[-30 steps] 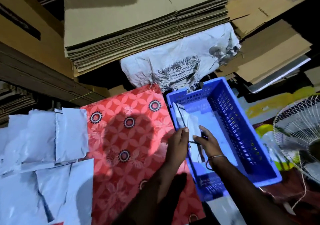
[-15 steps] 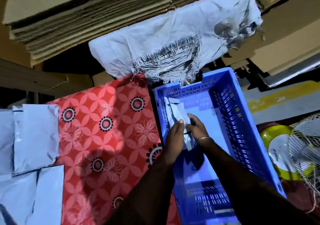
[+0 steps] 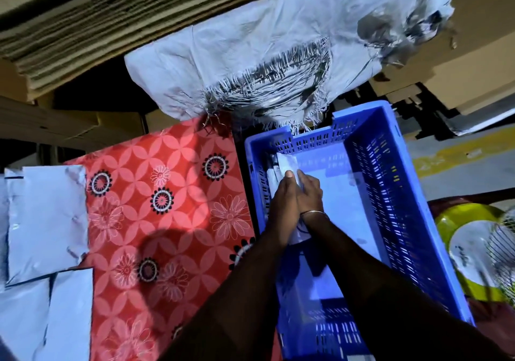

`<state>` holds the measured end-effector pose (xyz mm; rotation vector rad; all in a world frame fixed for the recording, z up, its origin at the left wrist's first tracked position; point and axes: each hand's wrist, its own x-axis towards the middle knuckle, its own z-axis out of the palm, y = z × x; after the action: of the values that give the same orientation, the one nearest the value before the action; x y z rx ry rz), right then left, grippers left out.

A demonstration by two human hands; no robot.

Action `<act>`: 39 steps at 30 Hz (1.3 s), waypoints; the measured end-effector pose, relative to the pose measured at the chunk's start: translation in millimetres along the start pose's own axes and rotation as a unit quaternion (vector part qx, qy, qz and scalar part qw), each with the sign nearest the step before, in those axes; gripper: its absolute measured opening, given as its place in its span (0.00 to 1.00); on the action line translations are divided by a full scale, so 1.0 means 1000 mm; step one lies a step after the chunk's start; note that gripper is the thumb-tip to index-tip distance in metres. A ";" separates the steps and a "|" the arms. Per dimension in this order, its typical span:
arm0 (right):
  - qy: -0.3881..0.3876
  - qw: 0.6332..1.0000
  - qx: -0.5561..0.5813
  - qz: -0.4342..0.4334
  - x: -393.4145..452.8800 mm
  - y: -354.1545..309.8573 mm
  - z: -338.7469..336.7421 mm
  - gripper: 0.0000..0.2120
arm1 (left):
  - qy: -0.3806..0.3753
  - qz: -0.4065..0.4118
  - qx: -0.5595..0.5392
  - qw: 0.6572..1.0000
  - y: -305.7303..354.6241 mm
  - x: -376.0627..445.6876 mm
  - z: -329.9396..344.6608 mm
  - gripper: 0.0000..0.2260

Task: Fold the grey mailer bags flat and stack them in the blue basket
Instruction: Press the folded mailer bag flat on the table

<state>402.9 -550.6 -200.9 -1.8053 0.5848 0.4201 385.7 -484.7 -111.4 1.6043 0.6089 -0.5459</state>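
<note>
Two hands, ours: left hand (image 3: 282, 207) and right hand (image 3: 310, 193) pinch folded mailer bag (image 3: 287, 164) between them, long axis pointing away, against left wall of blue basket (image 3: 390, 193); red cloth (image 3: 167, 221) beside.

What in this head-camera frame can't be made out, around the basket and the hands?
- Folded mailer bag: mostly covered by both hands; its fold state is unclear.
- Left hand and right hand: pressed together, so each grip on the bag is hidden.
- Blue basket: near end cut off by the bottom edge and the forearms.
- Loose mailer bags: cut off by the left edge, so uncountable.
</note>
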 end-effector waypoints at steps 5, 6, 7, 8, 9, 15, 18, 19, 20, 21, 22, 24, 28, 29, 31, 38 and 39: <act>0.003 0.999 0.026 0.027 0.004 -0.002 -0.005 0.23 | 0.015 0.007 0.020 1.000 0.029 -0.019 -0.002 0.34; 0.010 0.999 0.031 0.025 0.001 -0.004 -0.008 0.23 | 0.013 0.015 0.021 1.000 0.032 -0.024 -0.004 0.31; 0.018 0.999 0.035 0.020 -0.002 -0.007 -0.011 0.23 | 0.014 0.023 0.024 0.999 0.031 -0.027 -0.007 0.28; 0.033 0.999 0.036 0.011 -0.007 -0.010 -0.015 0.21 | 0.010 0.030 0.029 0.999 0.027 -0.030 -0.010 0.27; 0.047 0.998 0.034 -0.006 -0.013 -0.014 -0.018 0.19 | 0.013 0.034 0.032 0.999 0.026 -0.035 -0.013 0.27; 0.085 0.986 0.036 -0.141 -0.066 -0.062 -0.042 0.12 | 0.044 0.041 -0.025 0.998 0.038 -0.095 -0.034 0.25; 0.045 0.976 0.037 -0.208 -0.118 -0.091 -0.032 0.12 | 0.051 0.022 -0.057 0.997 0.023 -0.138 -0.075 0.33; 0.031 0.972 0.033 -0.232 -0.133 -0.099 -0.026 0.13 | 0.064 0.011 -0.071 0.995 0.014 -0.150 -0.092 0.36; 0.017 0.966 0.025 -0.256 -0.151 -0.107 -0.020 0.13 | 0.082 0.017 -0.087 0.993 0.005 -0.160 -0.109 0.39; 0.002 0.961 0.019 -0.278 -0.167 -0.111 -0.011 0.15 | 0.093 0.009 -0.082 0.992 -0.003 -0.173 -0.126 0.42; -0.017 0.956 0.011 -0.293 -0.183 -0.115 -0.001 0.16 | 0.103 -0.002 -0.077 0.992 -0.013 -0.185 -0.143 0.44; -0.063 0.950 0.006 -0.304 -0.214 -0.121 0.025 0.16 | 0.110 -0.008 -0.117 0.987 -0.031 -0.212 -0.178 0.41; -0.144 0.924 -0.048 -0.350 -0.263 -0.123 0.087 0.15 | 0.155 -0.014 -0.150 0.976 -0.070 -0.265 -0.242 0.32; -0.163 0.916 -0.067 -0.361 -0.273 -0.121 0.104 0.14 | 0.177 -0.021 -0.161 0.971 -0.080 -0.278 -0.257 0.28; -0.210 0.898 -0.091 -0.376 -0.294 -0.121 0.138 0.14 | 0.220 -0.033 -0.175 0.959 -0.104 -0.298 -0.288 0.23; -0.301 0.818 -0.261 -0.416 -0.321 -0.111 0.250 0.22 | 0.357 -0.038 -0.078 0.930 -0.175 -0.350 -0.382 0.16; -0.300 0.810 -0.277 -0.422 -0.322 -0.112 0.264 0.23 | 0.363 -0.040 -0.070 0.928 -0.179 -0.354 -0.393 0.15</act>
<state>208.2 -213.8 -15.2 -2.1027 -0.8643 0.5214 3.3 -105.0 34.8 1.6316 1.2367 0.0644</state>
